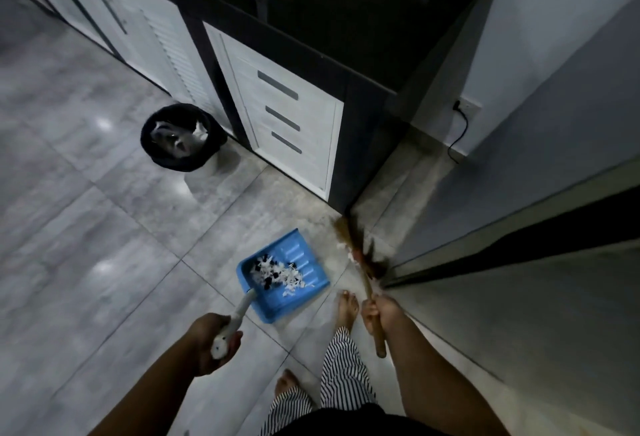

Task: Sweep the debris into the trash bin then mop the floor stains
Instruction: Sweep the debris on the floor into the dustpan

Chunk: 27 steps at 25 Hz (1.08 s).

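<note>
The person is standing barefoot in striped trousers (pixel 343 368), both arms reaching down in front.

The left hand (pixel 212 344) is clenching round the end of the white handle (pixel 239 314) of a blue dustpan (pixel 304 292), fingers wrapped fully about it. The pan is sitting on or just above the grey tiled floor (pixel 104 227), a little ahead of the hand; I cannot tell which.

The right hand (pixel 380 311) is gripping the wooden stick of a broom (pixel 363 264), fist closed tight with the stick's end poking out below the hand. The bristles are looking blurred, reaching down to the floor just beside the pan's right edge, near the corner of the dark cabinet (pixel 367 144).

A heap of white and black debris (pixel 277 273) is lying inside the pan, towards its handle end. A few pale scraps (pixel 343 247) are lying on the tile between the pan and the bristles.

Further off to the left, the trash bin (pixel 162 155), lined in black, is standing against the white drawer unit (pixel 304 144), well apart from the pan and already holding some pale rubbish.
</note>
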Tool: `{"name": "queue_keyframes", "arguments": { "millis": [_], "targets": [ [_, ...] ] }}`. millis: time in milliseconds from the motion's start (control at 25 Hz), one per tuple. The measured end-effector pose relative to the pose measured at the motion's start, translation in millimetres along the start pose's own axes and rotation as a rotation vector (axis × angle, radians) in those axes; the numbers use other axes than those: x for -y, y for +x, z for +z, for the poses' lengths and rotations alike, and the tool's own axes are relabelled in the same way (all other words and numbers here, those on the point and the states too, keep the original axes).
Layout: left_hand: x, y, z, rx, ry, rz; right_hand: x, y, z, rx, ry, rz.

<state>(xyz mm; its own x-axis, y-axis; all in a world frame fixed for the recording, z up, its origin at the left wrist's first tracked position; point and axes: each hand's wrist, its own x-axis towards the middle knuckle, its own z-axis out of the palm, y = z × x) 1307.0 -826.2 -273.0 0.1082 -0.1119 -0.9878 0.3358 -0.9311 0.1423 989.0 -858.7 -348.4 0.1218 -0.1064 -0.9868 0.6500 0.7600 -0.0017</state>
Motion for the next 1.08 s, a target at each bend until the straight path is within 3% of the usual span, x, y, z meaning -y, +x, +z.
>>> {"name": "queue_keyframes", "arguments": {
  "millis": [360, 520, 680, 800, 920, 1080],
  "targets": [
    [70, -3, -87, 0.054, -0.152, -0.094, -53, -61, -40, 0.070, -0.083, 0.015],
    [76, 15, -98, 0.089, -0.221, -0.136, -58, -55, -44, -0.026, -0.107, -0.047],
    [80, 30, -85, 0.095, -0.224, -0.161, -77, -33, -31, -0.170, -0.462, -0.020],
    [81, 36, -76, 0.070, -0.250, -0.162, -103, -35, -28, -0.152, -0.633, 0.015],
    [83, 37, -76, 0.066, -0.232, -0.169, -120, -57, -44, -0.047, -0.528, 0.087],
    [87, 31, -77, 0.101, -0.222, -0.183, -107, -88, -86, -0.014, -0.259, 0.035]
  ]
}}
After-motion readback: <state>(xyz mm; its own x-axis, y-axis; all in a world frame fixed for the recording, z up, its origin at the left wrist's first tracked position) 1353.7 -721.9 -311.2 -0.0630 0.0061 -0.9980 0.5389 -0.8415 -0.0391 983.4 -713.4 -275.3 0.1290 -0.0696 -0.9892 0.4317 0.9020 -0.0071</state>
